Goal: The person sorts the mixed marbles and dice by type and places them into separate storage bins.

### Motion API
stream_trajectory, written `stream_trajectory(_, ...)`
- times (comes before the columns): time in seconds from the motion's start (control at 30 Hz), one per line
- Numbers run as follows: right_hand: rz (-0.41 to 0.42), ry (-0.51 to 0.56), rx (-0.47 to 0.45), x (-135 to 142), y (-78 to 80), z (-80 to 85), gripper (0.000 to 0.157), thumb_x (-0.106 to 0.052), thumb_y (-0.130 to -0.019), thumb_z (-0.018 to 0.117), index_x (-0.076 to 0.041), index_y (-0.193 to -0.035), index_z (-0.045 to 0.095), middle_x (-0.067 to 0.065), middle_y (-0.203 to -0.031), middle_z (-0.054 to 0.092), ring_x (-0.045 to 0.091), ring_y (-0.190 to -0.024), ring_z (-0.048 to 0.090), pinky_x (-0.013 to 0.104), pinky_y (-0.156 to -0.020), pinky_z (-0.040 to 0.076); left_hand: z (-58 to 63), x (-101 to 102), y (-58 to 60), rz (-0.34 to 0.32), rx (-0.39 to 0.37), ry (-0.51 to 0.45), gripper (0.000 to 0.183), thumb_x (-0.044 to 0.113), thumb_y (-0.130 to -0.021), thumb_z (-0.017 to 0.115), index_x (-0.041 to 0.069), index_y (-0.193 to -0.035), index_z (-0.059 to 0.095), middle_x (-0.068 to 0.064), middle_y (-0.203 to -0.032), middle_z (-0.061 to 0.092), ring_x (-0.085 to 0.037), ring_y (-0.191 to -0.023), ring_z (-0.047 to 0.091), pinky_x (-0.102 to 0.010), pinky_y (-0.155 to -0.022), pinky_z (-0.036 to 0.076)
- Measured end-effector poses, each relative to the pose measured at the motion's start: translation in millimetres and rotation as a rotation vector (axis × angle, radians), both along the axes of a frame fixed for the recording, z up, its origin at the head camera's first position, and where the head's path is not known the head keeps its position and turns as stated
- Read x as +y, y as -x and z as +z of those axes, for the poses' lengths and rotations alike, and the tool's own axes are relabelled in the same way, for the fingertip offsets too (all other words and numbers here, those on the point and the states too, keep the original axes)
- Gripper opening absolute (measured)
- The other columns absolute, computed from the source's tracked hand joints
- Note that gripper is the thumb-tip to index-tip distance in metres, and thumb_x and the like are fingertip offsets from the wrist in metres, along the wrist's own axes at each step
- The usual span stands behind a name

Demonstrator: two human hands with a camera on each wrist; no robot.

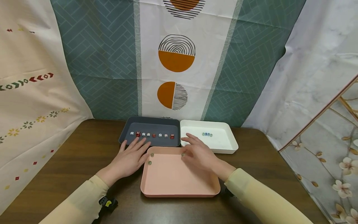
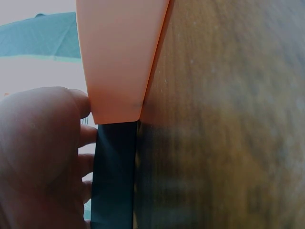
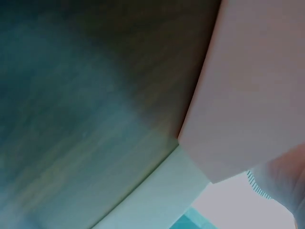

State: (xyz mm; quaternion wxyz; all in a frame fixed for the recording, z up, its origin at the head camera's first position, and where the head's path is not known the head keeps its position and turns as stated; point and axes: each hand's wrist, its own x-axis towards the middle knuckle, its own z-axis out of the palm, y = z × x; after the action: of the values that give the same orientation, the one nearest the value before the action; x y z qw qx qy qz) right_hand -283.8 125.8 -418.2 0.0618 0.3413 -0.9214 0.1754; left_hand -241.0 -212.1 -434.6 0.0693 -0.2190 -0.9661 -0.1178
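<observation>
My right hand (image 1: 199,154) is over the upper right part of the pink tray (image 1: 179,180). Its thumb and index finger pinch a small greenish glass marble (image 1: 183,154), while the other fingers reach toward the white tray. Two similar marbles, an upper one (image 1: 152,154) and a lower one (image 1: 149,162), lie near the pink tray's left wall. With fingers spread, my left hand (image 1: 127,161) lies at the front edge of the dark grey tray (image 1: 151,123), its thumb by the pink tray's left rim. The left wrist view shows that palm beside both tray walls.
Red and white dice (image 1: 153,135) form a row in the dark tray. The white tray (image 1: 223,146), touching it on the right, holds a short row of blue and greenish marbles (image 1: 207,134). All three trays stand on a brown wooden table (image 1: 251,149), with curtains behind.
</observation>
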Motion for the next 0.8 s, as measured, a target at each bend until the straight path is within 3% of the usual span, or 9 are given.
stream_trajectory(0.17,0.012,0.039,0.026,9.5,-1.3,5.2,0.009,-0.016,-0.096,0.089,-0.015,-0.102,0.082,0.014,-0.16,0.059,0.035,-0.164,0.033,0.055,-0.127,0.037,0.2,-0.3,-0.9,0.002,0.003,0.002,0.056,0.037,-0.117,0.055,0.011,-0.167,0.051,-0.018,-0.174,0.041,-0.047,-0.163,0.028,-0.082,-0.123,0.014)
stream_trajectory(0.47,-0.047,0.084,0.018,28.6,-0.1,15.0,0.009,-0.01,-0.095,0.088,-0.015,-0.099,0.082,0.015,-0.16,0.059,0.04,-0.162,0.034,0.064,-0.117,0.046,1.9,-0.5,-1.5,0.003,-0.005,-0.007,0.056,0.037,-0.117,0.055,0.011,-0.167,0.051,-0.018,-0.174,0.041,-0.047,-0.164,0.028,-0.082,-0.123,0.014)
stream_trajectory(0.8,-0.141,0.065,0.052,46.8,8.9,17.1,0.007,-0.01,-0.095,0.087,-0.013,-0.1,0.083,0.017,-0.159,0.059,0.04,-0.162,0.035,0.06,-0.114,0.05,1.0,-0.9,-1.0,-0.002,0.002,-0.011,0.056,0.037,-0.117,0.054,0.011,-0.166,0.052,-0.018,-0.174,0.041,-0.047,-0.163,0.028,-0.082,-0.123,0.014)
